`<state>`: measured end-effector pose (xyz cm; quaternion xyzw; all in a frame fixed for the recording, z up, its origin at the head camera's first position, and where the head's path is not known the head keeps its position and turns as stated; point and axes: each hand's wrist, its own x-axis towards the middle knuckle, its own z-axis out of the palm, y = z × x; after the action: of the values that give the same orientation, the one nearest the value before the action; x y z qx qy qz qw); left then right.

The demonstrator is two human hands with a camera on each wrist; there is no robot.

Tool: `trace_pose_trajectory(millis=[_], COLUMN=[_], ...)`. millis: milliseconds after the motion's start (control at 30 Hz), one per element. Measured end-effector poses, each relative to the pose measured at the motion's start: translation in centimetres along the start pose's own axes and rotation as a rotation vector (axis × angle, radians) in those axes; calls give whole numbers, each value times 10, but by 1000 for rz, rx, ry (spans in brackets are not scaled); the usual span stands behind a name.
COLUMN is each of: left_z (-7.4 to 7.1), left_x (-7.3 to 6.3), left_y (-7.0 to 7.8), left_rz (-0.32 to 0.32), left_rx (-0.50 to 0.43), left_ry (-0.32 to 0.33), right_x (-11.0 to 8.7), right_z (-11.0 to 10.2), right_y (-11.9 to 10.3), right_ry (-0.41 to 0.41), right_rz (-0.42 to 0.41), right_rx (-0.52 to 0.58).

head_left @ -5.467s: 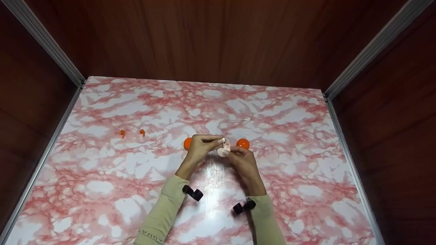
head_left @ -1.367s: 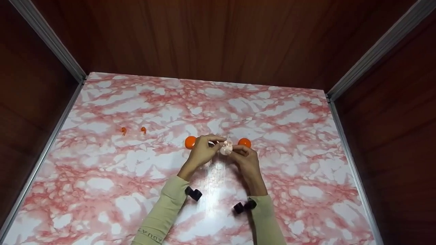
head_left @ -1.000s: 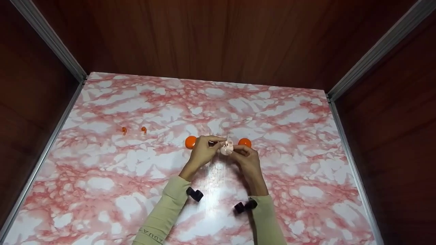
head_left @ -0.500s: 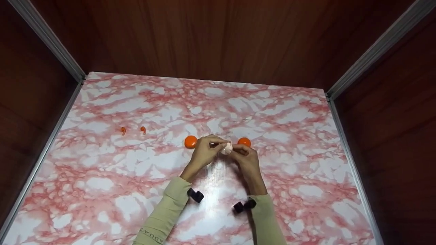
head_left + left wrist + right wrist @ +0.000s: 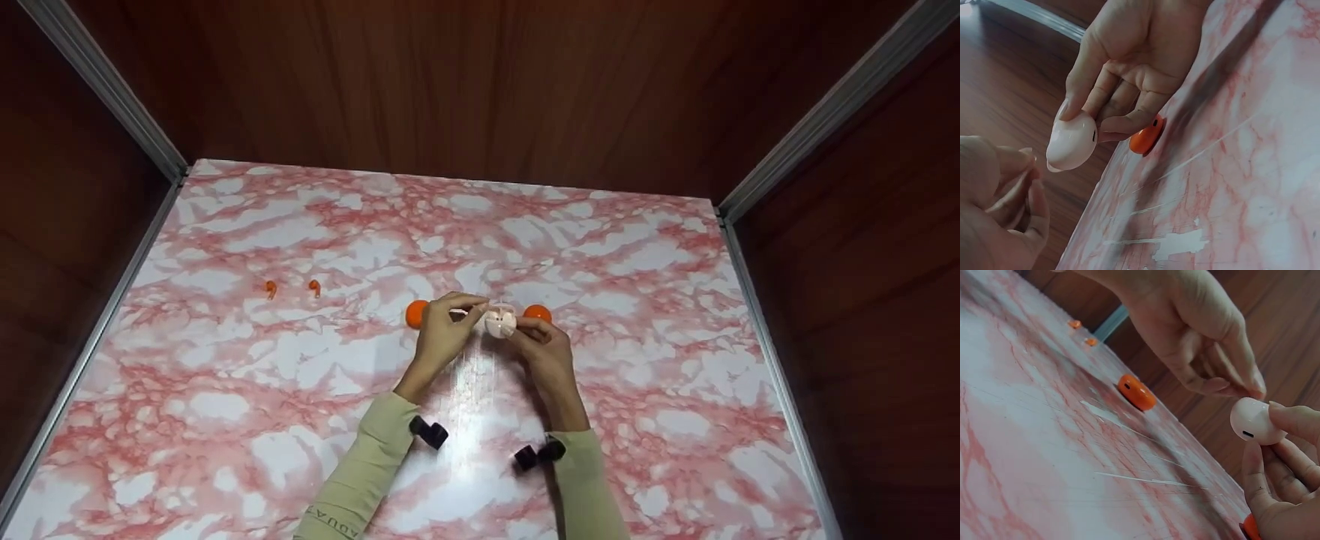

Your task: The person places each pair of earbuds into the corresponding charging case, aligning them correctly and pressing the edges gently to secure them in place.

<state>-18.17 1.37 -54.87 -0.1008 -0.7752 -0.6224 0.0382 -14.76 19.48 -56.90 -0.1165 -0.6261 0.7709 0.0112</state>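
My right hand (image 5: pixel 546 356) holds a white earbud case (image 5: pixel 500 325) between thumb and fingers above the table. In the head view its lid is raised and small dark marks show inside. The right wrist view shows the case's rounded outer side (image 5: pixel 1253 419) with a dark slot. Close to its left edge is my left hand (image 5: pixel 441 334), fingers bent and fingertips drawn together near the lid. Whether something small is between those fingertips cannot be made out. A white sliver shows between left thumb and index finger in the head view; I cannot tell what it is.
An orange rounded case (image 5: pixel 416 315) sits on the table behind my left hand. A second orange case (image 5: pixel 538 313) is behind the right. Two orange earbuds (image 5: pixel 271 289) lie farther left. Dark wood-grain panels (image 5: pixel 450 90) bound the marbled tabletop (image 5: pixel 225 360).
At first my left fingers held a white earbud beside the case, then worked at the case opening. In the last half second they have moved left and up, and the lid shows raised.
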Motion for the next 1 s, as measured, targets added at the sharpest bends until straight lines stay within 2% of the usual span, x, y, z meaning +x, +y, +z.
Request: trace_pose_trajectory(millis=[67,167,367,467,567,733,1000], left_z=[-1,-1,3,4,4,4,4], left_x=[1,2,5,5,6,4,3], left_y=[0,-2,-1,2,2,1,-2], left_rz=[-65,-201,-476,-564,-578,-553,-530], left_rx=[-27,-98,-365,-449,-484,-515,-511], left_ry=[1,-26,-103,-125,-142,-159,-171], right_x=[1,1,1,1,0,0,-1], right_z=[0,-1,-2,-3,-3,-3,-4], right_y=[0,0,0,-1,-1,-1,0], right_ry=[-5,-16,-60,-83,-96,-97,-94], right_rz=[2,9,22,36,49,53,59], right_rx=[-2,8,40,46,39,28,26])
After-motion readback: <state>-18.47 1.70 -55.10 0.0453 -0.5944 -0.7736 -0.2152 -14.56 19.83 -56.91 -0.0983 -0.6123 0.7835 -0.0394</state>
